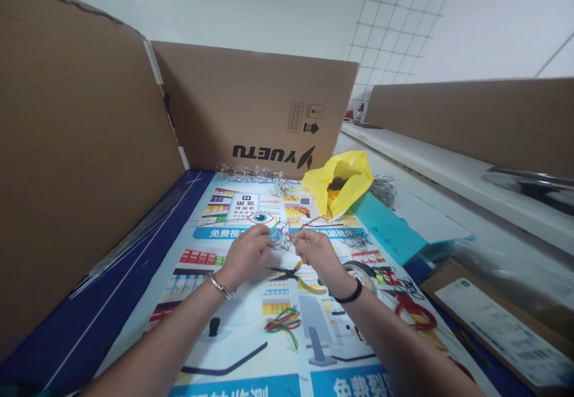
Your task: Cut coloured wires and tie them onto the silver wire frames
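My left hand [247,252] and my right hand [316,250] are both closed, pinching a small tangle of thin coloured and silvery wires [281,237] held between them above the printed poster [233,337] on the table. A silver bracelet is on my left wrist, a black band on my right. Just below my hands lie yellow-handled pliers [299,278]. A loose bundle of red, yellow and green wires [283,320] lies nearer to me on the poster.
A crumpled yellow bag [341,180] sits behind my hands, with a teal box [389,229] to its right. Cardboard walls [81,164] enclose the left and back. Red wires [415,310] and a labelled cardboard box [502,325] lie at right. Silvery wire scraps [382,189] lie by the bag.
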